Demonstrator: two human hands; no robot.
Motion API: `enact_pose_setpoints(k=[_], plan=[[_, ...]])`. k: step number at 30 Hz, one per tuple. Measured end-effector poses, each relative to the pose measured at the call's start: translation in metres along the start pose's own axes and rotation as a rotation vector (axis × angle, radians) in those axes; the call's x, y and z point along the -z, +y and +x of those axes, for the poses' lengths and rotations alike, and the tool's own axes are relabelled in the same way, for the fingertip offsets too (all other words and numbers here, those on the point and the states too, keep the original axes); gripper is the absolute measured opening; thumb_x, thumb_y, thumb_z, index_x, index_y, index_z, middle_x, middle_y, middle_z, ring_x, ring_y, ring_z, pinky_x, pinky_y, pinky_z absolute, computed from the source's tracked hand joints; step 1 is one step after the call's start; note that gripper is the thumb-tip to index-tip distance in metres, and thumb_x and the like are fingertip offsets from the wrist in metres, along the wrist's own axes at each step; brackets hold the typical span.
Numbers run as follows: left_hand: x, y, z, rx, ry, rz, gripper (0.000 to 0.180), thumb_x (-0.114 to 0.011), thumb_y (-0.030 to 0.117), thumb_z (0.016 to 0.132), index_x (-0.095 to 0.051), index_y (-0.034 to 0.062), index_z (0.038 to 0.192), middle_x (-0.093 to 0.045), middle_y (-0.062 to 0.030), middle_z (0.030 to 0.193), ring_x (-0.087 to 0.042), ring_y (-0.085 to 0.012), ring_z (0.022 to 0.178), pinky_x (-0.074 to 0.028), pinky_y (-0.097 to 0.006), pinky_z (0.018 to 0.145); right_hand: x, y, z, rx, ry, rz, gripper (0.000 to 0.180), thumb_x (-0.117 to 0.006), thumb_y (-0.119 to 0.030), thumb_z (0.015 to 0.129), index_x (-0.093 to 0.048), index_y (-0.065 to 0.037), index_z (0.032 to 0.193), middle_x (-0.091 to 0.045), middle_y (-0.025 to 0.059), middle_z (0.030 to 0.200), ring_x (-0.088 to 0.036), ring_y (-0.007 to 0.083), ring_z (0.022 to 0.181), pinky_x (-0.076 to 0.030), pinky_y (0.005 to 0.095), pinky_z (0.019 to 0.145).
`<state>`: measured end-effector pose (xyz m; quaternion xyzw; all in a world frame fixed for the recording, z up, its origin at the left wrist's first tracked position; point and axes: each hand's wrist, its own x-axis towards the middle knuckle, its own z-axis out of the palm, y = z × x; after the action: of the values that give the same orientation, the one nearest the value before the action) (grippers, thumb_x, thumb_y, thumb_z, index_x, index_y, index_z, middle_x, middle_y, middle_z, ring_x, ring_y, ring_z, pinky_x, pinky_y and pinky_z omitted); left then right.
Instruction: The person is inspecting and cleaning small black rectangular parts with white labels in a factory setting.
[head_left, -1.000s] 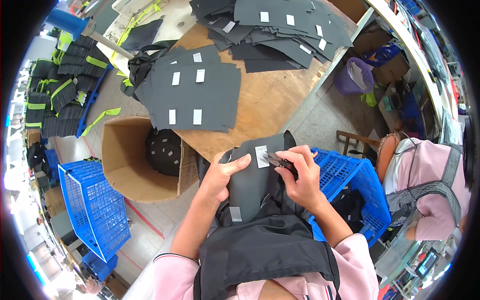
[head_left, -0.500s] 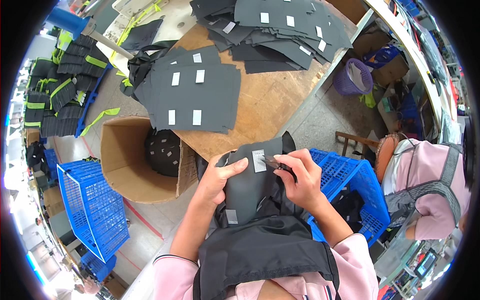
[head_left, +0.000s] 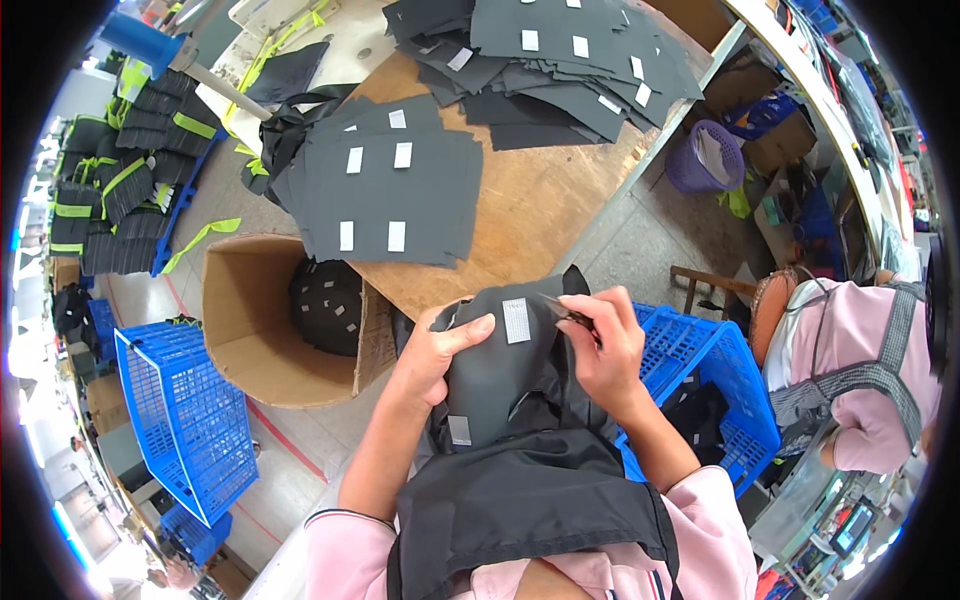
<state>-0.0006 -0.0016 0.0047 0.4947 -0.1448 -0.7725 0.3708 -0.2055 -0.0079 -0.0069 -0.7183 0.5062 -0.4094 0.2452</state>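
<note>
My left hand (head_left: pixel 440 355) grips the left edge of a dark grey fabric piece (head_left: pixel 485 385), its thumb lying on top. The piece rests over my lap and carries a light hook-and-loop patch (head_left: pixel 516 321) near its far end, with another pale patch (head_left: pixel 460 430) near my apron. Just right of the upper patch, my right hand (head_left: pixel 610 345) is closed around small dark thread snips (head_left: pixel 572 314). The blades point left and sit apart from the patch. Part of the snips is hidden by my fingers.
A wooden table (head_left: pixel 530 200) ahead bears stacked grey panels (head_left: pixel 375 190) with pale patches. An open cardboard box (head_left: pixel 250 330) stands left, holding dark pieces. Blue crates (head_left: pixel 190 410) flank me on both sides. A co-worker in pink (head_left: pixel 860 370) is at the right.
My right hand has drawn the snips a little to the right and up, away from the upper patch. My left hand keeps its hold on the fabric.
</note>
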Motion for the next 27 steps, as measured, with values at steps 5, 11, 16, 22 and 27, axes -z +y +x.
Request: enact_pose_setpoints(k=[5,11,16,22,27], plan=[[0.0,0.003,0.005,-0.083,0.031,-0.044,0.035,-0.069,0.018,0.08,-0.058,-0.0018,0.107,-0.063,-0.0078,0.096,-0.06,-0.0156,0.085,-0.049,-0.029,0.075,0.001,0.019,-0.047,-0.874,-0.23,0.9,0.052,-0.068,-0.012,0.08,-0.043,-0.007,0.125,-0.044,-0.0031,0.076,-0.039,0.0065,0.056,-0.032,0.0211,0.046],[-0.01,-0.015,0.005,-0.369,0.138,-0.225,0.047,-0.069,0.024,0.082,-0.052,-0.0024,0.117,-0.059,-0.0099,0.107,-0.057,-0.0181,0.096,-0.046,-0.032,0.085,-0.014,0.005,-0.037,-1.286,-0.246,1.404,0.021,-0.063,-0.023,0.087,-0.05,-0.011,0.077,-0.044,-0.0039,0.056,-0.031,0.0042,0.039,-0.025,0.0203,0.039],[0.027,-0.007,-0.009,-1.085,0.5,0.613,0.095,-0.075,0.047,0.07,-0.029,-0.0022,0.138,-0.034,-0.0162,0.139,-0.03,-0.0256,0.13,-0.023,-0.041,0.107,0.001,0.011,0.009,-0.722,-0.091,0.852,0.008,-0.063,-0.004,0.083,-0.056,-0.001,0.08,-0.055,-0.0032,0.07,-0.049,0.0039,0.058,-0.04,0.0251,0.048],[-0.032,0.039,-0.017,-0.68,-0.028,1.32,0.081,-0.078,0.037,0.065,-0.045,-0.0011,0.127,-0.058,-0.0126,0.118,-0.054,-0.026,0.11,-0.04,-0.037,0.092,0.012,-0.003,0.045,-0.289,-0.568,0.419,0.01,-0.066,-0.003,0.077,-0.057,-0.001,0.081,-0.059,0.0015,0.07,-0.051,0.0051,0.065,-0.039,0.0224,0.056],[-0.009,0.003,0.002,-0.168,-0.024,0.27,0.029,-0.076,0.017,0.075,-0.064,-0.0022,0.093,-0.067,-0.0059,0.083,-0.061,-0.0106,0.071,-0.05,-0.025,0.065,-0.005,-0.015,0.029,-0.124,-0.085,0.221,0.029,-0.07,-0.007,0.073,-0.057,-0.003,0.099,-0.056,0.0096,0.074,-0.053,0.018,0.055,-0.044,0.0279,0.053]])
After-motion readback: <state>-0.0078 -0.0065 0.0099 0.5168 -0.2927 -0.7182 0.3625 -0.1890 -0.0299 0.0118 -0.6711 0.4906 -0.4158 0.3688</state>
